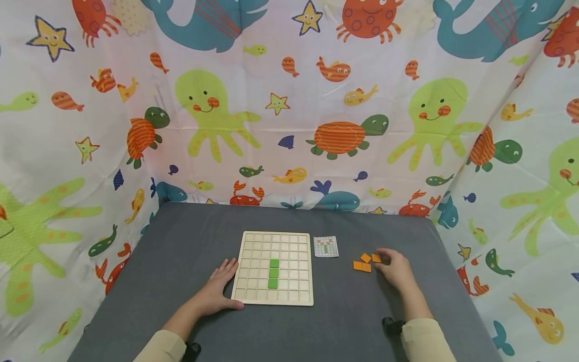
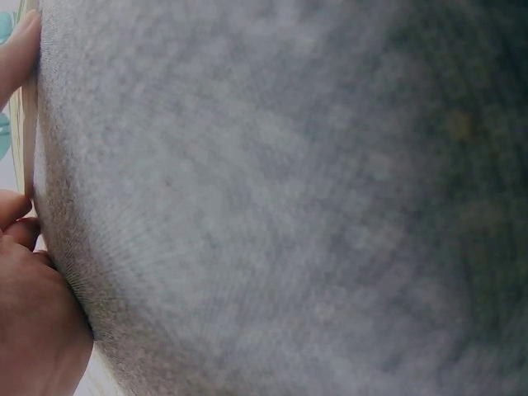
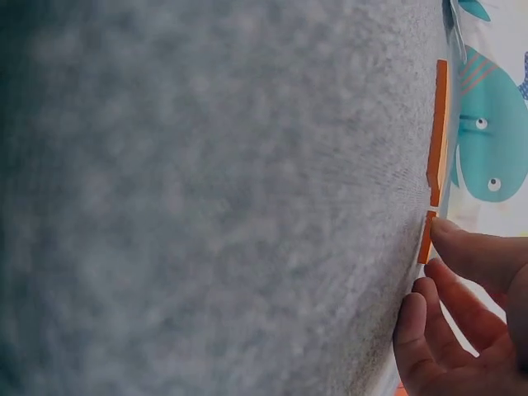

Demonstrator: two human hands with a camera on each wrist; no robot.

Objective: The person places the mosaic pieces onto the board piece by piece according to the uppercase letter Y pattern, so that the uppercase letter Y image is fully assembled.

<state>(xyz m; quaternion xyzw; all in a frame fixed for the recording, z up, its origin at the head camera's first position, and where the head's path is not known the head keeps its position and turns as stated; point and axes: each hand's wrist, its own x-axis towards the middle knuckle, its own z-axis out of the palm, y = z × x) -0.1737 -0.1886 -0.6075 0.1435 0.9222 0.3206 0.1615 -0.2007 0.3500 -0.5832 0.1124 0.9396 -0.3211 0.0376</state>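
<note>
A pale wooden grid board (image 1: 253,254) lies on the table with three green square tiles (image 1: 273,273) in a vertical line in its cells. My left hand (image 1: 217,289) rests at the board's lower left corner, thumb by the front edge and fingers spread along the left side. To the right of the board, my right hand (image 1: 398,270) pinches an orange square tile (image 1: 376,258) by its edge between thumb and forefinger, low at the table. Other orange tiles (image 1: 357,265) lie just left of it. In the right wrist view, the thumb (image 3: 462,247) meets the tile (image 3: 427,238).
A small pattern card (image 1: 325,247) with a printed coloured grid lies between the board and the orange tiles. Dark grey cloth (image 1: 316,332) covers the table. A curtain printed with sea animals (image 1: 289,176) hangs behind and along both sides.
</note>
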